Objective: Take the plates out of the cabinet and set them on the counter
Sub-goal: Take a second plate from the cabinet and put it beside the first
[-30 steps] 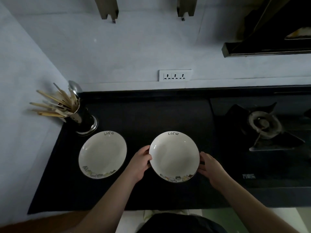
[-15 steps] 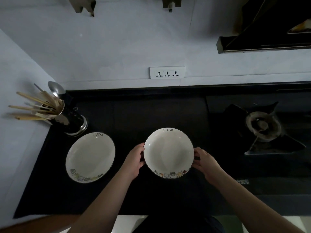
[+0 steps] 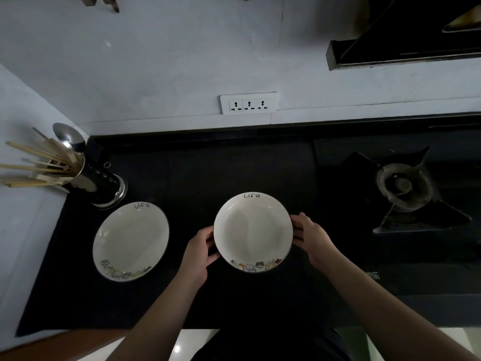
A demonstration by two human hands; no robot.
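Observation:
Two white plates with "Life" lettering and a cartoon border are over the black counter [image 3: 213, 173]. One plate [image 3: 131, 241] lies flat at the left, apart from my hands. The other plate [image 3: 252, 231] is in the middle, held by its rim from both sides: my left hand [image 3: 201, 252] on its left edge, my right hand [image 3: 311, 239] on its right edge. Whether this plate touches the counter I cannot tell. No cabinet is in view.
A metal utensil holder [image 3: 86, 175] with chopsticks and a spoon stands at the back left corner. A gas burner [image 3: 403, 188] sits to the right. A wall socket strip [image 3: 248, 102] is on the back wall; a range hood [image 3: 406, 48] hangs upper right.
The view has shifted, so everything sits a little further right in the frame. Both hands keep hold of the middle plate; the left plate has not moved.

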